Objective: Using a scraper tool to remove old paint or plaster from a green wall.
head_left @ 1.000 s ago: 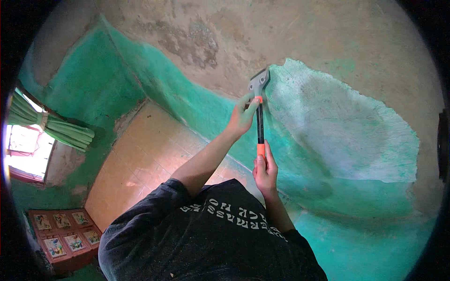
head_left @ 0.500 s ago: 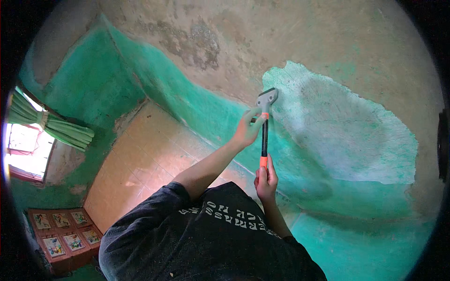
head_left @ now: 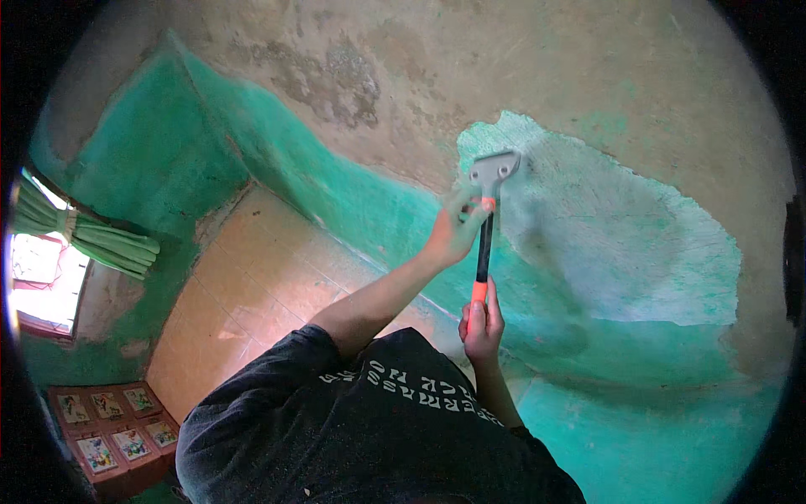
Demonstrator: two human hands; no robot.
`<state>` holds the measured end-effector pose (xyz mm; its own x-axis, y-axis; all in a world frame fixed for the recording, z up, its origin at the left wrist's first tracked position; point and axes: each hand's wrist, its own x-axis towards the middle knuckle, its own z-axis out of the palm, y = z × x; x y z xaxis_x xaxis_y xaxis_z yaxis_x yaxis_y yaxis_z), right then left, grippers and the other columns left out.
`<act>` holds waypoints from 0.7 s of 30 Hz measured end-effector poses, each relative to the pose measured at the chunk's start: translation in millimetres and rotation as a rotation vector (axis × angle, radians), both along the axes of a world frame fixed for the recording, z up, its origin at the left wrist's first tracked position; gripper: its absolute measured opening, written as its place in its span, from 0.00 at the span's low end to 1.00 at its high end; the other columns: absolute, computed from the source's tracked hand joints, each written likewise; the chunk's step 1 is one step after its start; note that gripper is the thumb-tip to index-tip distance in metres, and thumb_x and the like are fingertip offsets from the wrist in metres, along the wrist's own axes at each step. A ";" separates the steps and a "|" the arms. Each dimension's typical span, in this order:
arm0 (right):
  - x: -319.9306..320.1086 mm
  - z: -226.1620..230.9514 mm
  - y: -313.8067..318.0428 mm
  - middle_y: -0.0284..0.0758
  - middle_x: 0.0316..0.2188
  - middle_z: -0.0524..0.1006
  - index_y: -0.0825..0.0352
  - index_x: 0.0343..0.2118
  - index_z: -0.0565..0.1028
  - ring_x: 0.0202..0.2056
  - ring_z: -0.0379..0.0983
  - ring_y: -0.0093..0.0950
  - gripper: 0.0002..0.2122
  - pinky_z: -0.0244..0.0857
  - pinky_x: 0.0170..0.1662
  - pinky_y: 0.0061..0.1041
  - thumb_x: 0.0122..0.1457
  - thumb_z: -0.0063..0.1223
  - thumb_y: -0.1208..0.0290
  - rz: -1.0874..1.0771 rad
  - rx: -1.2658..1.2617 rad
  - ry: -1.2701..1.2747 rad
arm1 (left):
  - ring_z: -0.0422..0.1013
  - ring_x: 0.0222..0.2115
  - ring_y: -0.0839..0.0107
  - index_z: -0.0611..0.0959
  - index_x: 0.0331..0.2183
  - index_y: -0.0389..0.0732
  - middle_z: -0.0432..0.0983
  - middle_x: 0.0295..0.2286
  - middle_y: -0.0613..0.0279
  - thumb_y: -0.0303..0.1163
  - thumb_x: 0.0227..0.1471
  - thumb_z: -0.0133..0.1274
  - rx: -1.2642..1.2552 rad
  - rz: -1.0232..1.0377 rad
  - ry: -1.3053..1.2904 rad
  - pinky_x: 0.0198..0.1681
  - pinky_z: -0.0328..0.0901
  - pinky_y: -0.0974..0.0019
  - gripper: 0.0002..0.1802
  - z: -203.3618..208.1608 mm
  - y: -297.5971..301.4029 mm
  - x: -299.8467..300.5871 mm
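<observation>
Centrally, a scraper [head_left: 484,248], broad grey head [head_left: 494,168], black shaft [head_left: 484,259], orange collar [head_left: 488,204] and grip [head_left: 478,292], over pale wall patch [head_left: 613,244], left hand [head_left: 454,228] grasping the collar, right hand [head_left: 483,330] the grip, white lettering [head_left: 418,390] on black shirt [head_left: 378,449]

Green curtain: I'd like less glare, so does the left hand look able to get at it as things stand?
Probably not: the left hand is on the scraper, just below its head, and the green curtain hangs far to the left, across the tiled floor.
</observation>
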<state>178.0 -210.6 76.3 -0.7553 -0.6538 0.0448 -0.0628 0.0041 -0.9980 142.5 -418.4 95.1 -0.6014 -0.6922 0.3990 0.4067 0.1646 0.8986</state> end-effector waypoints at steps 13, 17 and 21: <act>-15.3 -57.9 64.6 0.22 0.22 0.65 0.67 0.71 0.61 0.20 0.58 0.13 0.27 0.54 0.24 0.17 0.71 0.46 0.68 -0.056 0.250 -0.010 | 0.72 0.42 0.61 0.82 0.48 0.41 0.73 0.40 0.51 0.47 0.63 0.58 0.063 -0.110 -0.325 0.45 0.69 0.61 0.21 -105.6 39.8 -1.4; -25.2 -72.4 81.4 0.21 0.21 0.65 0.65 0.71 0.61 0.19 0.59 0.13 0.27 0.55 0.23 0.18 0.71 0.47 0.69 -0.091 0.347 0.172 | 0.71 0.41 0.61 0.82 0.47 0.41 0.73 0.40 0.51 0.48 0.63 0.57 0.065 -0.185 -0.350 0.45 0.69 0.60 0.21 -96.9 48.4 -3.2; -27.6 -80.9 94.3 0.21 0.22 0.66 0.65 0.71 0.61 0.20 0.60 0.13 0.27 0.55 0.24 0.17 0.71 0.48 0.68 -0.104 0.341 0.231 | 0.71 0.41 0.61 0.81 0.45 0.40 0.73 0.40 0.51 0.48 0.65 0.56 0.035 -0.195 -0.281 0.44 0.69 0.59 0.20 -92.5 55.6 -2.8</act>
